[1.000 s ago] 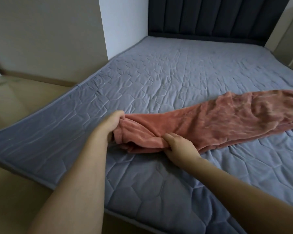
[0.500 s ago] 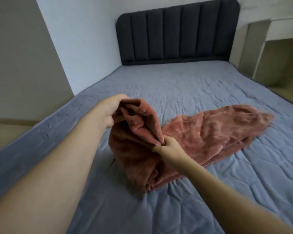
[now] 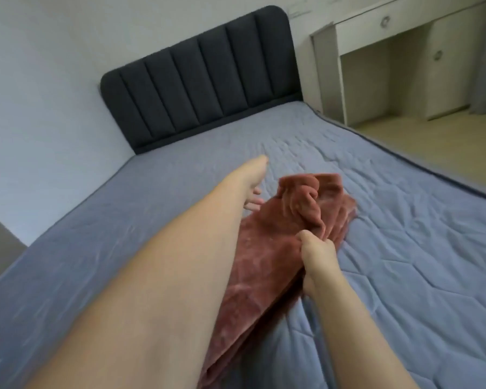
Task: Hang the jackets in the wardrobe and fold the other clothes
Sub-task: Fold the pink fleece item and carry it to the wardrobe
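Left hand [image 3: 254,183] now released and spread, right hand [image 3: 316,254] still gripping pink garment [image 3: 267,262], folded over on bed [image 3: 404,248]

light: soft, even, dim-ish | shadows: faint | blur: motion smear throughout | edges: wide-angle bending

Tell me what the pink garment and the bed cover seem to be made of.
Pink garment: looks like plush fleece or velour, going by its soft matte nap and thick rounded folds. Bed cover: apparently a quilted woven fabric, grey-blue and matte, with stitched lines and fine wrinkles. The exact fibres cannot be told.
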